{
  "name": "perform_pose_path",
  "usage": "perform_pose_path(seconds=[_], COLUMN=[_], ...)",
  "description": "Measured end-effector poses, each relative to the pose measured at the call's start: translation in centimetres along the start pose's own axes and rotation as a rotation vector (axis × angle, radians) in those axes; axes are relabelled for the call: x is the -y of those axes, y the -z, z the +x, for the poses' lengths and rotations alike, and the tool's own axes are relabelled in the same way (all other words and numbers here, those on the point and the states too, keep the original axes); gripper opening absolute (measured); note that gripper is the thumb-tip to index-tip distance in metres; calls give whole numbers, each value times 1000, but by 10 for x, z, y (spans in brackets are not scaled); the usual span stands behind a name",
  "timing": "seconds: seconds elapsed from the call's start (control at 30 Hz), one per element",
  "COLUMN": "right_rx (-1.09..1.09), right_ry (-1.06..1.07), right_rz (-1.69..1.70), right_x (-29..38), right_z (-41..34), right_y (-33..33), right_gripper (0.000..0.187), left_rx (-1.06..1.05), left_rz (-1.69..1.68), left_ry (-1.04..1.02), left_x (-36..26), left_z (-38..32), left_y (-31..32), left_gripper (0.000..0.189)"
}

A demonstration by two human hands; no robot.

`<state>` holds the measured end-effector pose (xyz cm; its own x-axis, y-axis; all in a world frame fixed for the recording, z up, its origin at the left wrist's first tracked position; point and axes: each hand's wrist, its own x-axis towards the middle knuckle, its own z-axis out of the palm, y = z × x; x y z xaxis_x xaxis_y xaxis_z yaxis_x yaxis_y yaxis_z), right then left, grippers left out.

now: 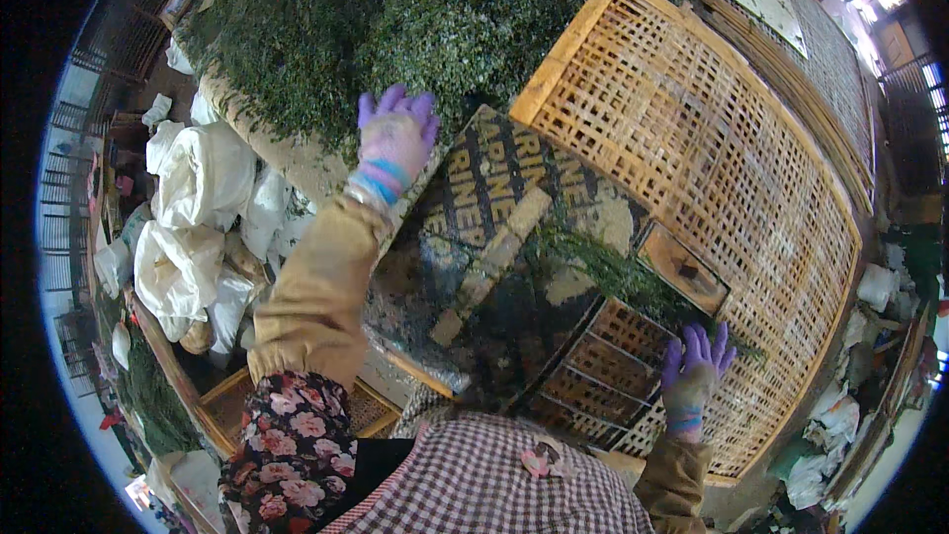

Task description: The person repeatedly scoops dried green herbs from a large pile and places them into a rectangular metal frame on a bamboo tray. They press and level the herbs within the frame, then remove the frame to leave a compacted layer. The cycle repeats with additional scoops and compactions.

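My left hand (395, 135), in a knit glove with purple fingers, is spread at the near edge of a large heap of green leafy material (437, 37); whether it touches the leaves cannot be told. My right hand (695, 367), in a matching glove, has its fingers apart beside a small wooden tray (680, 267) with a dark piece in it. Between the hands is a dark board (474, 200) with printed lettering and a pale wooden strip (493, 263). Loose green strands (615, 267) lie across the board towards the small tray.
A large wood-framed woven screen (689, 111) lies on the right, with more screens (823, 30) beyond it. A dark-framed grid (600, 371) is close to my body. Open white sacks (204, 170) stand at the left. White bags (823, 423) lie at the lower right.
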<state>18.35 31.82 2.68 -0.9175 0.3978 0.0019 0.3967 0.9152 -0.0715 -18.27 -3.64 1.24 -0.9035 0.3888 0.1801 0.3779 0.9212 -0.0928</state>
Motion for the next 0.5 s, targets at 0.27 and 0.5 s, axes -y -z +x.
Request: perform_pose_path(seconds=[0.27,0.5], right_rx=[64,21], right_ry=[-57,-59], right_rz=[24,98], right_x=[5,0], right_z=[5,4], right_y=[7,12], right_gripper=[32,29], left_rx=[355,60], left_rz=[93,-582], left_ry=[261,370], left_x=[17,77], left_z=[121,112], left_y=[-80,-56], left_gripper=[48,39])
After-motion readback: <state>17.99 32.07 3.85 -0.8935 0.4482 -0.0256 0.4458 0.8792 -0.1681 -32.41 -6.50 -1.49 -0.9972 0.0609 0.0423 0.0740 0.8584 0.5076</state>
